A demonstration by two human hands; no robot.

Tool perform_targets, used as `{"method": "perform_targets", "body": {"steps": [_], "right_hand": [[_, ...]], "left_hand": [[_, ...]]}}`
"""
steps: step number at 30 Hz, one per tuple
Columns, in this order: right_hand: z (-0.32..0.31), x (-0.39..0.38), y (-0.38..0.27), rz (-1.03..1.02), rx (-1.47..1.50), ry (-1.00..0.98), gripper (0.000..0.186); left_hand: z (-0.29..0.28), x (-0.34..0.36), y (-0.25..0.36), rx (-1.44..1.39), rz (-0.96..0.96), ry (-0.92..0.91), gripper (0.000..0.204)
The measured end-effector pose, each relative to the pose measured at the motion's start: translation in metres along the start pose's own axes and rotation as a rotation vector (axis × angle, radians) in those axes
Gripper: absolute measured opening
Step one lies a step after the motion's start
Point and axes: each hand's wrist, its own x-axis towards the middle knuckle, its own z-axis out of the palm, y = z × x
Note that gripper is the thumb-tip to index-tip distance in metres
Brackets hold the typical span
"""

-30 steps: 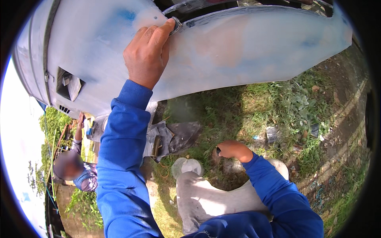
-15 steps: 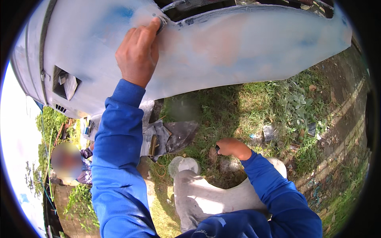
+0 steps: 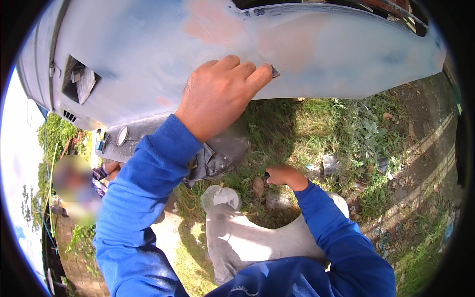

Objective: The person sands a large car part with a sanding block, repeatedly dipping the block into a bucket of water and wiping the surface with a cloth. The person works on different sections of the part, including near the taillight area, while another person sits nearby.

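Note:
My left hand (image 3: 220, 94) is closed on a small dark pad (image 3: 274, 73) against a large vehicle body panel (image 3: 336, 54), which is pale grey with blue and pinkish patches and has a curved cut-out along the top. The hand is near the panel's lower edge, with my blue-sleeved forearm beneath. My right hand (image 3: 284, 175) hangs lower, above my grey trouser leg, closed on a small dark object (image 3: 267, 176) too small to name.
A square opening (image 3: 74, 79) is in the panel at left. A co-worker (image 3: 99, 183) is low at left. Crumpled dark sheets (image 3: 225, 156) and a translucent plastic container (image 3: 213, 195) lie below the panel, with grass, leaves and a dirt strip (image 3: 420, 143) to the right.
My left hand has moved down and to the right across the panel with the pad. My right hand stays low, closed. The co-worker's raised arm has come down.

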Motion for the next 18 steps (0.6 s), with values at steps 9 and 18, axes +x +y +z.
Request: {"method": "perform_targets", "body": {"steps": [9,18], "right_hand": [[-0.032,-0.035,0.033,0.151,0.163,0.291,0.038],[-0.004,-0.047,0.010,0.081,0.278,0.535,0.025]], "left_hand": [[0.099,-0.129,0.218,-1.188,-0.891,-0.690,0.032],[0.273,-0.226,0.260,-1.991,-1.797,0.010,0.035]]}}
